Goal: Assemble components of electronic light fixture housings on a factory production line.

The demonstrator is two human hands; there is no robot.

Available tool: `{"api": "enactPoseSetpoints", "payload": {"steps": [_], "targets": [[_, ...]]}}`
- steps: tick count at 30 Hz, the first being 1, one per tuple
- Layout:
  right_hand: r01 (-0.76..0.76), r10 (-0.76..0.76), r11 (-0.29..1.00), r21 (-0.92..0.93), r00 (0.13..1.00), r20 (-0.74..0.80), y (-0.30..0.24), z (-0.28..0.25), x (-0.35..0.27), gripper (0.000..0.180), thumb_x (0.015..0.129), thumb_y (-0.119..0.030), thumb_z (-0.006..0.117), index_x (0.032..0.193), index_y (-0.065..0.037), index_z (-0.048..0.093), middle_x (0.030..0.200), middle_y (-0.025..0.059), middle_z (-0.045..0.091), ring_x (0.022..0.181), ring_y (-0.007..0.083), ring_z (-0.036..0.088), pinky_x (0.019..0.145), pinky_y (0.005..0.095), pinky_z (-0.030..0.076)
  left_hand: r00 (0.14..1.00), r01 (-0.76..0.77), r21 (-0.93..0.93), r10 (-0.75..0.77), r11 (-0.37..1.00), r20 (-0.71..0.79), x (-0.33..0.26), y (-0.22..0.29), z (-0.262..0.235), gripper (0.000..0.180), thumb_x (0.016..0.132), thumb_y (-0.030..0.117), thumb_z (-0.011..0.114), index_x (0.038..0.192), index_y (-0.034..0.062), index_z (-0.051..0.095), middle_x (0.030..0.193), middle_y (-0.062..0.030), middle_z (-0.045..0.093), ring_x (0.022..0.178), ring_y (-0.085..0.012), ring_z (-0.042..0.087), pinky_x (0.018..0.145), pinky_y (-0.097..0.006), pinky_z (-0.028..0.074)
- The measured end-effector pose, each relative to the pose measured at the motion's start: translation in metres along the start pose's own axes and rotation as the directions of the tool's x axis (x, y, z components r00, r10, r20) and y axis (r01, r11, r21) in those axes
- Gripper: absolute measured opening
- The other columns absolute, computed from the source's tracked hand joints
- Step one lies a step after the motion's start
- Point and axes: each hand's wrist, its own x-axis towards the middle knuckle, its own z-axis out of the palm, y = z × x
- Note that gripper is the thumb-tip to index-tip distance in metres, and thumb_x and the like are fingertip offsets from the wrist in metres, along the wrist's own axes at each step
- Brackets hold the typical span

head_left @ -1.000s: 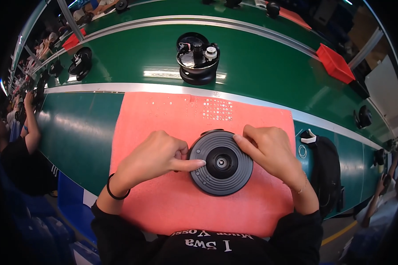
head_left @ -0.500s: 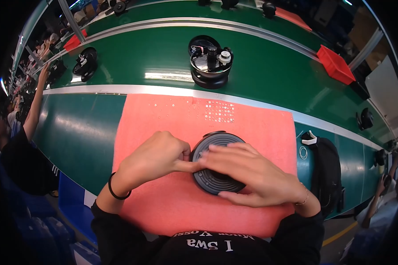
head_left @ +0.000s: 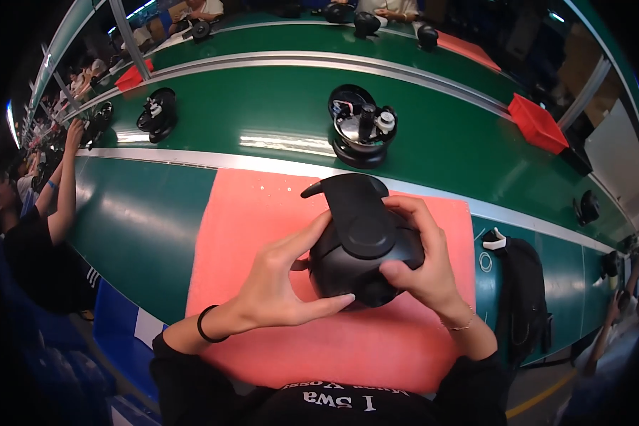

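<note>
Both hands hold a black kettle body (head_left: 362,248) above a pink mat (head_left: 263,220). The left hand (head_left: 280,284) cups its side, fingers spread; the right hand (head_left: 419,263) wraps the other side, thumb pressed on the shell. The mat lies on a green bench (head_left: 142,220) edged by a silver strip. Beyond runs a green belt (head_left: 263,106) carrying an open unit (head_left: 362,131) and another (head_left: 156,113), with a red bin (head_left: 539,124) at its far side. A black bag (head_left: 522,298) hangs on the right. A co-worker's arm (head_left: 64,184) reaches up on the left.

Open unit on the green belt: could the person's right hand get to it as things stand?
Probably not: the right hand and left hand both grip the black housing; the open unit lies unobstructed beyond the pink mat.
</note>
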Motion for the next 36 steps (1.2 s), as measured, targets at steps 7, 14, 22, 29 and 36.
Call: {"api": "enactPoseSetpoints", "payload": {"steps": [7, 14, 22, 29, 36], "targets": [[0.141, -0.145, 0.989, -0.041, 0.984, -0.105, -0.016, 0.048, 0.049, 0.059, 0.064, -0.035, 0.077, 0.105, 0.000, 0.054, 0.093, 0.0131, 0.063, 0.088, 0.0208, 0.063, 0.078, 0.0303, 0.049, 0.994, -0.008, -0.044, 0.004, 0.999, -0.105, -0.006, -0.009, -0.058, 0.085, 0.063, 0.022, 0.077, 0.130, -0.0088, 0.035, 0.107, -0.0179, 0.059, 0.097, -0.0233, 0.059, 0.075, -0.032, 0.053], [0.133, -0.125, 0.987, 0.087, 0.988, -0.087, -0.038, 0.070, 0.061, 0.087, 0.066, -0.026, 0.077, 0.134, -0.005, 0.028, 0.121, 0.0156, 0.042, 0.106, 0.0254, 0.052, 0.083, 0.0364, 0.049, 0.986, -0.169, -0.502, 0.152, 0.848, -0.075, 0.007, -0.039, -0.113, 0.067, 0.077, 0.016, 0.063, 0.132, -0.0061, 0.031, 0.124, -0.0144, 0.047, 0.115, -0.0191, 0.046, 0.098, -0.031, 0.035], [0.234, -0.238, 0.971, -0.045, 0.944, -0.231, -0.013, 0.110, 0.100, 0.089, 0.065, -0.011, 0.076, 0.138, -0.004, 0.025, 0.126, 0.0145, 0.042, 0.112, 0.0235, 0.048, 0.086, 0.0343, 0.049, 0.863, -0.130, -0.814, -0.340, 0.566, -0.374, 0.053, -0.066, -0.075, 0.074, 0.083, 0.062, 0.044, 0.129, 0.0048, 0.037, 0.124, -0.0111, 0.047, 0.112, -0.0226, 0.049, 0.095, -0.037, 0.043], [0.133, -0.106, 0.982, 0.132, 0.975, -0.195, -0.010, 0.105, 0.112, 0.091, 0.066, -0.012, 0.076, 0.139, -0.005, 0.022, 0.124, 0.0158, 0.046, 0.112, 0.0252, 0.049, 0.086, 0.0348, 0.047, 0.798, -0.224, -0.748, -0.323, 0.625, -0.509, 0.074, -0.083, -0.076, 0.070, 0.083, 0.062, 0.044, 0.125, 0.0054, 0.042, 0.121, -0.0103, 0.050, 0.110, -0.0214, 0.051, 0.092, -0.035, 0.044], [-0.105, 0.126, 0.990, 0.095, 0.957, -0.260, 0.023, 0.058, 0.125, 0.071, 0.072, -0.032, 0.073, 0.129, -0.005, 0.041, 0.094, 0.0103, 0.065, 0.073, 0.0173, 0.066, 0.068, 0.0304, 0.052, 0.862, 0.135, -0.938, -0.505, 0.320, -0.048, 0.091, -0.089, -0.103, 0.066, 0.081, 0.062, 0.047, 0.126, 0.0133, 0.044, 0.123, -0.0122, 0.049, 0.110, -0.0273, 0.052, 0.089, -0.046, 0.045]]}}
